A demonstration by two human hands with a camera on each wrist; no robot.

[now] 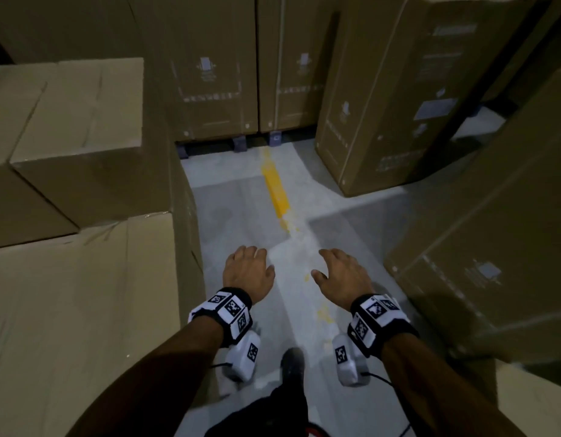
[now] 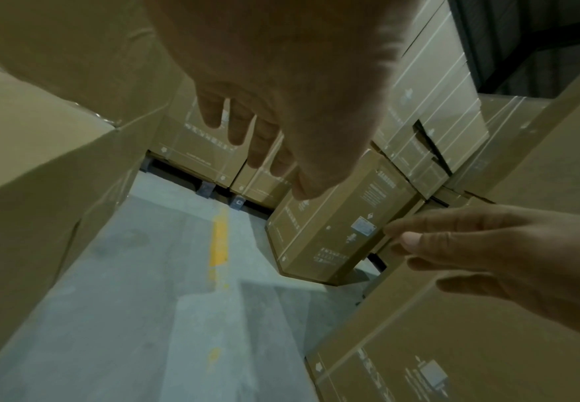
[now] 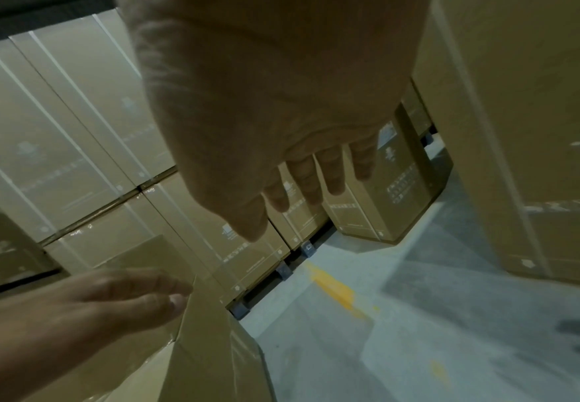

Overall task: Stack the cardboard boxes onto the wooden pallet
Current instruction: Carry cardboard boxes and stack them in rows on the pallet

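Observation:
Both hands hang in the air over the grey floor, holding nothing. My left hand [image 1: 249, 268] and my right hand [image 1: 342, 274] are palm down with loosely spread fingers. Plain cardboard boxes [image 1: 77, 137] are stacked at my left, close to the left hand. A tall printed cardboard box [image 1: 395, 99] stands on the floor ahead to the right; it shows in the left wrist view [image 2: 336, 231] and in the right wrist view [image 3: 395, 187]. Another large printed box [image 1: 493, 247] stands close on my right. No wooden pallet is plainly visible.
A row of printed boxes [image 1: 244, 64] closes the aisle ahead, resting on dark pallet feet [image 1: 239, 143]. A worn yellow line [image 1: 276, 190] runs along the concrete floor between the stacks. My shoe [image 1: 291, 364] shows below the hands.

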